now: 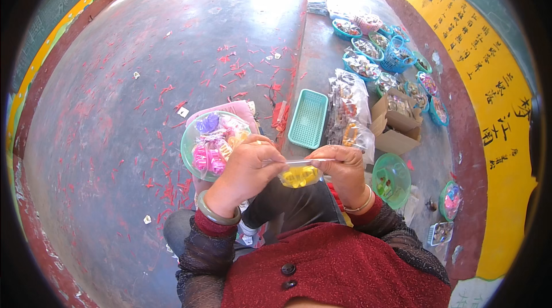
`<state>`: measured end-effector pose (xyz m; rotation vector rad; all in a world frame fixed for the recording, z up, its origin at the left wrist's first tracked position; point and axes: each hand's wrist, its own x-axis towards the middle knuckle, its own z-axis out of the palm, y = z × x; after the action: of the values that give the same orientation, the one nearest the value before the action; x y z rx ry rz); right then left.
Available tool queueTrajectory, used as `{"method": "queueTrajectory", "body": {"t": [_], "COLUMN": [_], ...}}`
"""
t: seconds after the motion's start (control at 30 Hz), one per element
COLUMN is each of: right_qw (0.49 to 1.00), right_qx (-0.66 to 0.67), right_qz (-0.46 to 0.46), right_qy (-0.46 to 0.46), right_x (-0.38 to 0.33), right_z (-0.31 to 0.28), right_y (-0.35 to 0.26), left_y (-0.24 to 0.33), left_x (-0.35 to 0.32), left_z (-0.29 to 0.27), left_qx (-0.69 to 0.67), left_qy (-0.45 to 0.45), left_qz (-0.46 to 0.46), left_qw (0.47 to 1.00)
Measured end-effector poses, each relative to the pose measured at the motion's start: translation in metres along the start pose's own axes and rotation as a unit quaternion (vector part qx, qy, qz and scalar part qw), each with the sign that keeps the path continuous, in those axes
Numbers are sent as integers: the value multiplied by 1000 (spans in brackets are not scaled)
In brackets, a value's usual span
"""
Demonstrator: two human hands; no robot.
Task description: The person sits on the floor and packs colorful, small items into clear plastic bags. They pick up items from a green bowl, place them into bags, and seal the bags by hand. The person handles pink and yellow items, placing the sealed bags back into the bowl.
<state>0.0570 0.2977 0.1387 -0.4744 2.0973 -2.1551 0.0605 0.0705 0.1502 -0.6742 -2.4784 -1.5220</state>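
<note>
The grey concrete floor [172, 38] filled most of the view, and it was littered with red paper scraps [230, 69] beyond the round green bowl [190, 135], our landmark here. Right of that bowl ran a long raised ledge, and on it lay a teal rectangular tray [309, 118], empty side up. Further right of the bowl than the tray, a heap of clear packets [348, 112] leaned against an open cardboard box [397, 121], with a row of small blue baskets [368, 49] behind them, far beyond the bowl. The bowl itself sat on a pink cushion [238, 110], loaded with bagged pink, purple and yellow trinkets. And just right of the bowl, the left hand [244, 170] was clenched, pinching the top edge of a small clear bag of yellow pieces [299, 177]. The right hand [345, 167] gripped the other end of that same edge, so the bag hung between both hands, over the dark trouser knee. A smaller green bowl [392, 178] waited beyond the right hand, well right of the landmark.
</note>
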Motion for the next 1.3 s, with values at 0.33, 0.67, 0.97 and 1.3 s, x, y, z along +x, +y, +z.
{"method": "queueTrajectory", "body": {"t": [0.33,0.67,0.97,1.3], "right_qw": [987,982,962,980], "right_qx": [155,187,192,109], "right_qz": [17,33,150,145], "right_qy": [33,9,-123,-86], "right_x": [5,12,8,20], "right_z": [-5,-18,-40,-36], "right_y": [3,29,66,64], "left_y": [-6,-21,-34,-33], "left_x": [-1,-1,-2,-1], "left_z": [-2,12,26,21], "left_qx": [-264,-325,-357,-450], "left_qy": [19,-21,-72,-38], "left_qz": [-110,-198,-174,-194], "left_qw": [958,924,915,871]}}
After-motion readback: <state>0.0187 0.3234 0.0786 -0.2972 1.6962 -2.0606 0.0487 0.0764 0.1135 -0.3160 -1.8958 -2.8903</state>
